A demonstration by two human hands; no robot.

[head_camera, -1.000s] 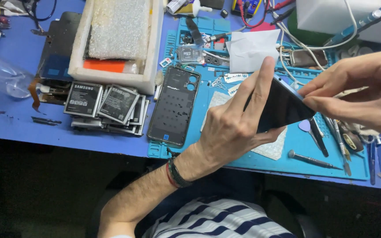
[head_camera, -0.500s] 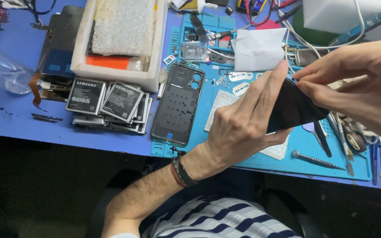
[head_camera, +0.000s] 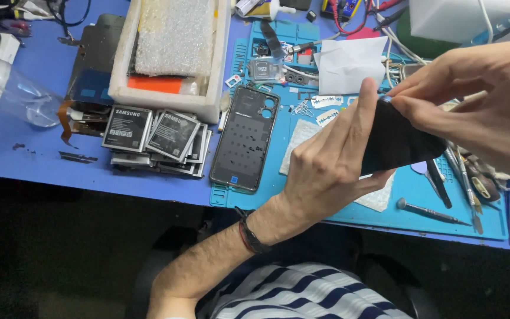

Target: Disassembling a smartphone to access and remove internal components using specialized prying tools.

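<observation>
Your bench is a blue table (head_camera: 42, 168) crowded with phone parts, with a teal silicone work mat (head_camera: 420, 195) over its right half. At the far left lies a crumpled clear plastic bag (head_camera: 13, 97), thin and glossy. Next to it, a white foam tray (head_camera: 166, 100) holds bubble wrap and an orange-edged piece. In front of the tray sits a fanned stack of flat grey phone batteries (head_camera: 160, 139), matte and rectangular. On the mat's left edge lies a dark phone back cover (head_camera: 244, 139), inner side up, with round camera cutouts at its top corner.

Your left hand (head_camera: 326, 165) is wrapped around the dark phone (head_camera: 399, 142), fingers straight up along its near face, thumb underneath. You hold it up off the mat, tilted. Your right hand (head_camera: 473, 100) is pinched at the phone's upper edge; whether it has caught a film or a panel edge cannot be told from here.

This looks like the step of working at that edge, lifting or seating something thin. The next move likely calls for a firm left-hand hold and a light, even pull from the fingertips. A metal screwdriver (head_camera: 432, 212) and slim tweezers (head_camera: 464, 189) lie on the mat beneath your right hand.
</observation>
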